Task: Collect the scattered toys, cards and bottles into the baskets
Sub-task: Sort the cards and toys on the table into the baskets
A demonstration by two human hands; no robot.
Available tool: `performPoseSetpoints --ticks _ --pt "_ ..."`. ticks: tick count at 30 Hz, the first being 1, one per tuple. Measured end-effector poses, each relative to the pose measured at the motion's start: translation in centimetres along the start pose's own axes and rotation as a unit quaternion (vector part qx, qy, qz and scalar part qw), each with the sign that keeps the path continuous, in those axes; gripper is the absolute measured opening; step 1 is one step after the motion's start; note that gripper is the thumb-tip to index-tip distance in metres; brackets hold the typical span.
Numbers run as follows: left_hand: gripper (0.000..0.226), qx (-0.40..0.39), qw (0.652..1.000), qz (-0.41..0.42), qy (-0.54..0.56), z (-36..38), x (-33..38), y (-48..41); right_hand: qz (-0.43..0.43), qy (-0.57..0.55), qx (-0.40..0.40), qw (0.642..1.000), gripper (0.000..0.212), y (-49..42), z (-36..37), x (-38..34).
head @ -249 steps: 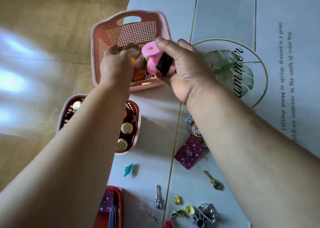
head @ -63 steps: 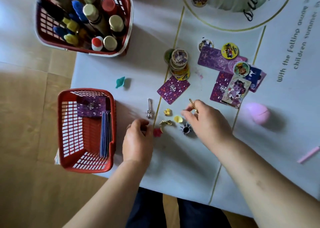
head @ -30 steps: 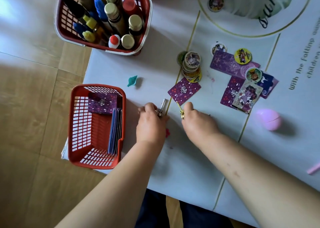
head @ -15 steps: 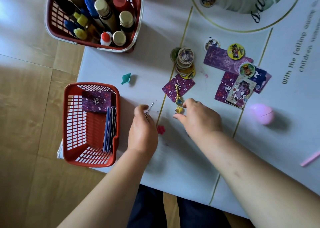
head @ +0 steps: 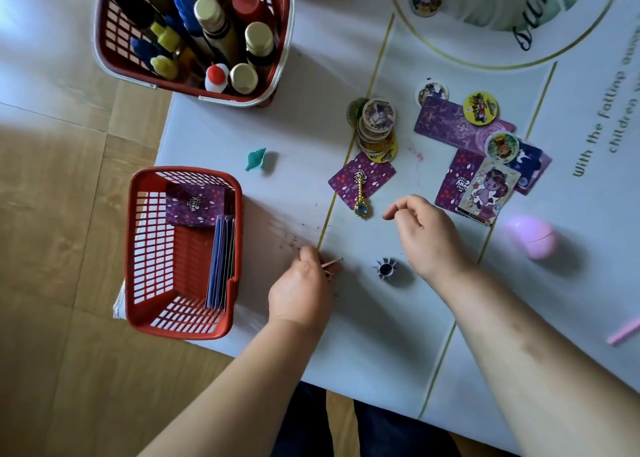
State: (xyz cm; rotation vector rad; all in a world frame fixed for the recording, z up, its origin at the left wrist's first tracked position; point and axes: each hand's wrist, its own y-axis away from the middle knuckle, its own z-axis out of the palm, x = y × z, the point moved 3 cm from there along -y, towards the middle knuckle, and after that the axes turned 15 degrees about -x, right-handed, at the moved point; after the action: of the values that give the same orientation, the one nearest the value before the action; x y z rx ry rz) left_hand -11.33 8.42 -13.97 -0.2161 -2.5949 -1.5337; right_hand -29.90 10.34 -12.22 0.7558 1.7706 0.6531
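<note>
My left hand point(head: 303, 288) grips small toys near the table's front; a thin silver stick point(head: 332, 262) pokes out of its fingers. My right hand point(head: 424, 236) hovers palm down with curled fingers; its inside is hidden. A gold wand point(head: 360, 196) lies across a purple card point(head: 377, 172) just left of its fingertips. Between both hands sits a purple flower toy point(head: 386, 268). The red basket point(head: 138, 248) at the left holds cards. The bottle basket point(head: 284, 40) stands at the back left.
A teal shell toy point(head: 257, 159) lies beyond the red basket. A stack of round discs point(head: 375, 127), loose cards point(head: 481, 179) and a pink egg point(head: 531, 236) lie at the right. A pink stick point(head: 623, 332) is at the far right edge.
The small yellow, gold and red charms are gone from the table into my hands. My right hand laid the gold wand on the purple card and drew back right. My left hand moved toward me.
</note>
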Motion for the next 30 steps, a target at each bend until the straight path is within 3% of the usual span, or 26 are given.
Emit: performPoseSetpoints --ticks 4,7,9,12,14,17,19,21,24,25,28,30 --pt "0.025 0.012 0.98 0.03 0.198 -2.1 0.8 0.9 0.044 0.16 0.043 0.985 0.021 -2.0 1.0 -2.0" --pt "0.018 0.07 0.935 0.064 0.343 -5.2 1.9 0.6 0.089 0.261 0.015 0.961 0.042 -3.5 2.1 -2.8" --pt "0.011 0.092 0.919 0.07 0.377 -7.5 2.6 -0.4 0.111 0.279 -0.013 0.954 0.04 -4.0 2.2 -2.8" --pt "0.03 0.118 0.965 0.035 0.23 -11.0 3.7 -2.3 0.082 0.194 -0.04 0.977 0.026 -3.5 1.7 -2.0" --pt "0.041 0.121 0.983 -0.033 0.131 -12.6 3.4 -4.4 0.054 0.024 -0.037 0.998 0.027 -2.5 1.0 -1.2" --pt "0.051 0.084 0.986 -0.111 0.091 -13.9 3.0 -7.7 0.018 -0.229 -0.041 0.972 0.016 -0.7 0.4 -0.5" --pt "0.049 0.049 0.989 -0.119 0.067 -14.1 3.6 -8.8 0.009 -0.298 -0.046 0.954 0.013 0.3 0.1 -0.2" --pt "0.049 -0.021 0.992 -0.118 -0.034 -13.9 3.5 -9.6 -0.006 -0.336 -0.033 0.941 0.012 1.0 -0.3 0.0" --pt "0.046 -0.011 0.992 -0.129 -0.011 -14.6 2.7 -10.3 -0.018 -0.312 0.029 0.949 0.037 1.8 -1.5 1.3" --pt "0.043 0.012 0.99 -0.127 -0.063 -14.6 3.1 -9.6 -0.012 -0.285 0.058 0.957 0.041 2.1 -1.9 2.0" --pt "0.036 -0.036 0.977 -0.111 -0.178 -13.7 3.3 -8.7 -0.005 -0.189 0.138 0.972 0.029 2.9 -3.1 4.0" --pt "0.037 -0.017 0.983 -0.132 -0.123 -13.6 3.1 -9.1 0.014 -0.094 0.142 0.985 0.015 3.6 -3.2 5.0"
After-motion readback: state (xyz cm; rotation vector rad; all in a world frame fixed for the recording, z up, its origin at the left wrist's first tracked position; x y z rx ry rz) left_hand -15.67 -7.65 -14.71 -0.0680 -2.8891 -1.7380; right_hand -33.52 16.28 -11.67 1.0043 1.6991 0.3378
